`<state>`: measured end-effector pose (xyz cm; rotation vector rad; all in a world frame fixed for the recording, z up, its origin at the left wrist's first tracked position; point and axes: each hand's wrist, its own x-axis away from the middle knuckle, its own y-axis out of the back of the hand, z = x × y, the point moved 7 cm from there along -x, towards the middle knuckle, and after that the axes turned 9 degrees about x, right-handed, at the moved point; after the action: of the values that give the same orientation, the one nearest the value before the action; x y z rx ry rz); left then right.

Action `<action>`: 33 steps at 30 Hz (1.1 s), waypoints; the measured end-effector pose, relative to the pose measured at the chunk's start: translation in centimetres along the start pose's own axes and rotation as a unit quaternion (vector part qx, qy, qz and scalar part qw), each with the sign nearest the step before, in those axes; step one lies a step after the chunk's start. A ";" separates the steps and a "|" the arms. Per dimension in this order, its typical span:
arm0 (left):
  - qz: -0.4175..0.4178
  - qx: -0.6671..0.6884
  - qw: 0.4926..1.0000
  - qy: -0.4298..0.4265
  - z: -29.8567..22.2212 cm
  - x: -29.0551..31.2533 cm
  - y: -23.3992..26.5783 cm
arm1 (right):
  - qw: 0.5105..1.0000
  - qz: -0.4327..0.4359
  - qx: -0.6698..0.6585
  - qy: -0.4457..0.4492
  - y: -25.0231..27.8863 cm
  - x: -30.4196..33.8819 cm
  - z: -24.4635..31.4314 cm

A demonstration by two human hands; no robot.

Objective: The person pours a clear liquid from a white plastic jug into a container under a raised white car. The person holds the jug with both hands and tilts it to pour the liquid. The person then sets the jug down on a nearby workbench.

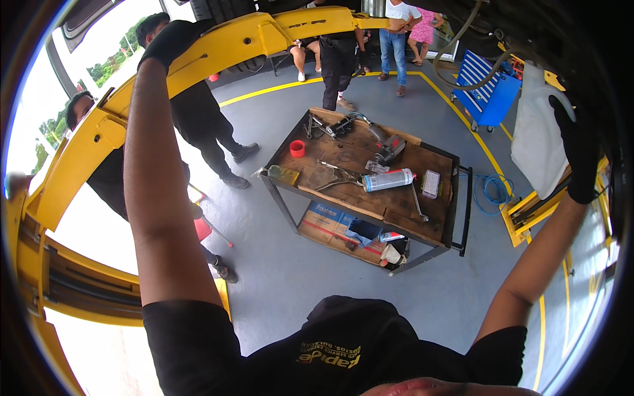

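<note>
My left hand (pixel 173 43), in a black glove, is raised at the upper left and overlaps a yellow lift arm (pixel 247 41). Its fingers blend into the dark surface behind, so their grip is unclear. At the right, my right hand (pixel 576 148) is also raised and black-gloved. It grips the edge of a translucent white plastic container (pixel 536 135), with one finger visible along the near side; the other fingers are hard to make out against the dark background.
Ahead stands a cart (pixel 340 175) bearing a spray can (pixel 388 180), an impact wrench (pixel 388 150), locking pliers (pixel 340 177) and a red cup (pixel 297 148). A blue tool cabinet (pixel 487 92) and coiled blue hose (pixel 494 193) are right. People stand left and beyond.
</note>
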<state>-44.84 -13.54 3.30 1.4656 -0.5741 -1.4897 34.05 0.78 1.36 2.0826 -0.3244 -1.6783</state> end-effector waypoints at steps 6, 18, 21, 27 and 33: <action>0.005 0.154 0.986 0.069 0.1 -1.1 -1.2 | 0.999 0.026 0.015 -0.017 0.2 0.4 0.1; -0.007 0.133 0.991 -0.005 -1.6 0.1 0.7 | 0.994 0.094 0.018 -0.048 2.3 0.1 2.5; -0.042 0.043 0.995 -0.084 -4.2 1.0 1.5 | 0.994 0.079 -0.021 -0.079 4.0 0.7 4.4; 0.016 -0.051 0.995 -0.081 -4.4 0.9 1.7 | 0.993 -0.062 -0.093 0.047 5.1 0.1 4.7; 0.035 0.042 0.999 0.000 -3.3 0.4 1.3 | 0.996 -0.008 -0.085 0.018 4.7 0.0 4.9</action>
<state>-41.33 -13.57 3.62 1.4945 -0.6873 -1.4254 29.77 -4.22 2.78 1.9921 -0.1492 -1.6156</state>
